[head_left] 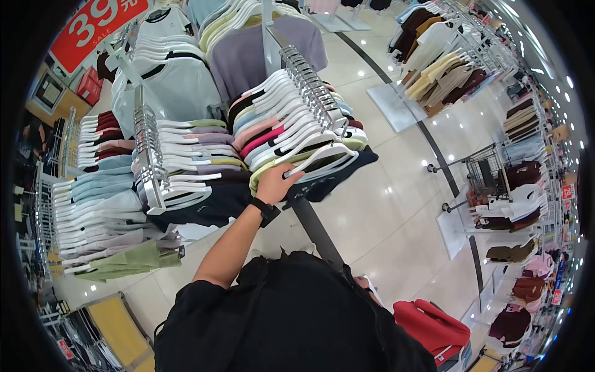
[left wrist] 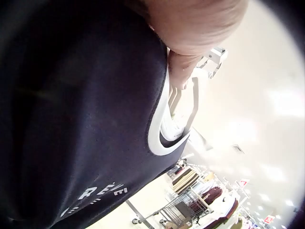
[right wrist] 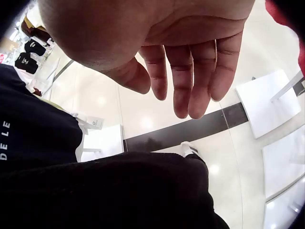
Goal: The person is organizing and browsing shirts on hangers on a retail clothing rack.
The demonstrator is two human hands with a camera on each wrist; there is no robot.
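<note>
My left hand grips the shoulder of a white hanger at the front end of a rack arm. A navy T-shirt with white lettering hangs from it. In the left wrist view the thumb reaches over the white-trimmed neckline beside the hanger; the other fingertips are hidden. Yellow-green cloth shows just beside the hand. My right hand hangs low over the floor with fingers relaxed and nothing in them. In the head view only a bit of it shows by my body.
More shirts on white hangers crowd a second rack arm to the left. A red sale sign stands above. Red garments hang close at my lower right. Across the tiled floor is a black shopping cart before more racks.
</note>
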